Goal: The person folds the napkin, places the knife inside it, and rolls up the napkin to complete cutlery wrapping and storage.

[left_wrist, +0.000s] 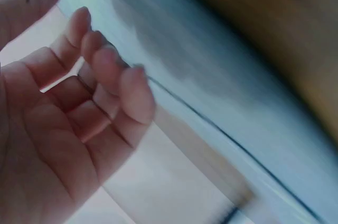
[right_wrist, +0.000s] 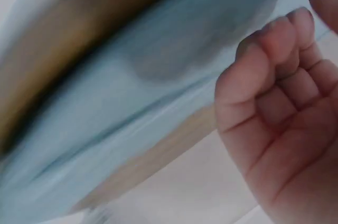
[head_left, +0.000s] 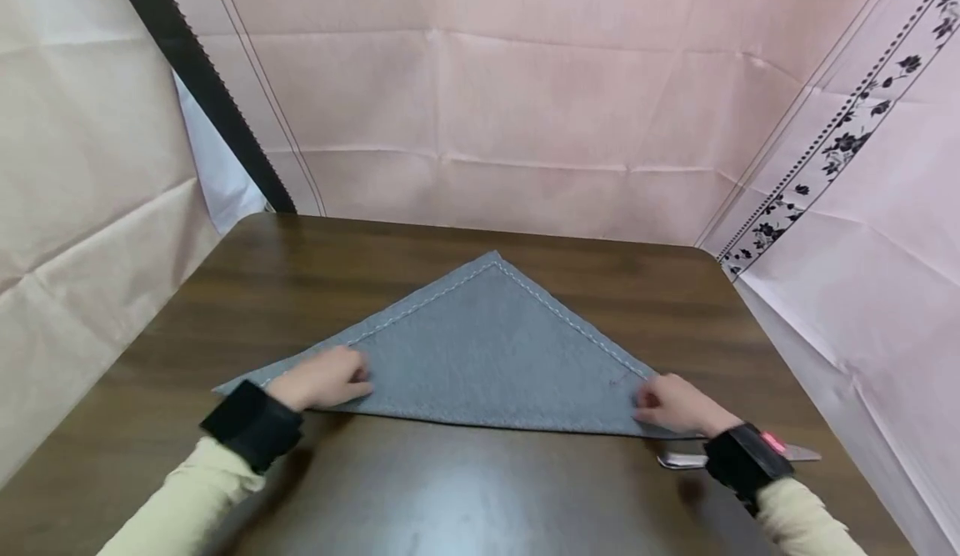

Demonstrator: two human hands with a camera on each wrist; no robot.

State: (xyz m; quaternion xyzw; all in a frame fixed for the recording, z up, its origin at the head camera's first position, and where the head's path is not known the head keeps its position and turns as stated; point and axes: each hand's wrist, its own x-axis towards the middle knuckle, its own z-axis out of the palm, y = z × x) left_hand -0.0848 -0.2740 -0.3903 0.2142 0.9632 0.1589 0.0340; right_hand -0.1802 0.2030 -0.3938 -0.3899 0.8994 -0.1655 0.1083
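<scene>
A grey-blue piece of cloth (head_left: pixel 487 356) lies as a wide triangle on the table, its point away from me. Light stitching runs along its two slanting edges, and the long edge faces me. Over the left part of the cloth is my left hand (head_left: pixel 326 378), fingers loosely curled and the palm bare in the left wrist view. My right hand (head_left: pixel 682 404) is at the cloth's right corner, its fingers (right_wrist: pixel 248 73) bent in the same loose way around nothing. Whether either hand touches the cloth I cannot tell. Both wrist views are blurred.
The dark wooden table (head_left: pixel 457 489) carries the cloth. What looks like a pair of scissors (head_left: pixel 681 460) lies near the right corner, partly hidden by my right wrist, its pointed end (head_left: pixel 802 453) showing beyond. Pale creased sheets (head_left: pixel 525 97) hang behind and at both sides.
</scene>
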